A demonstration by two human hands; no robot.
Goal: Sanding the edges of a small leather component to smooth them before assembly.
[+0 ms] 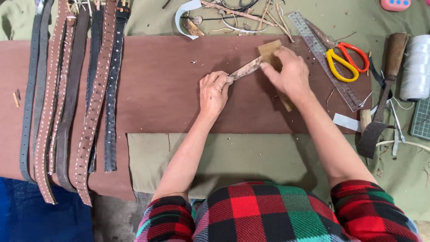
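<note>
So our left hand (213, 93) is curled tight around the near end of a thin, mottled metal blade (244, 71), fingers wrapped over it and pinning it low on the brown leather sheet (161, 85). The blade runs up and to the right from there, and its far tip meets the tan block (269, 50), which sits right at the sheet's top edge. Our right hand (291, 74) is closed over that block, fingers bent down on its near side, so both hands are busy and neither is open. Poking out from under the right wrist is a bit of light wood (288, 104); we can't tell what it belongs to.

Moving out: to the right there's a steel ruler (322, 56) lying diagonally, with yellow-and-orange scissors (345, 60) just beside it. Further right, a wooden-handled tool (392, 67) and a spool of white thread (415, 67). Way over on the left, a row of leather straps (74, 98), some stitched or punched, lies side by side across the sheet. Everything sits on an olive green cloth (233, 157).
</note>
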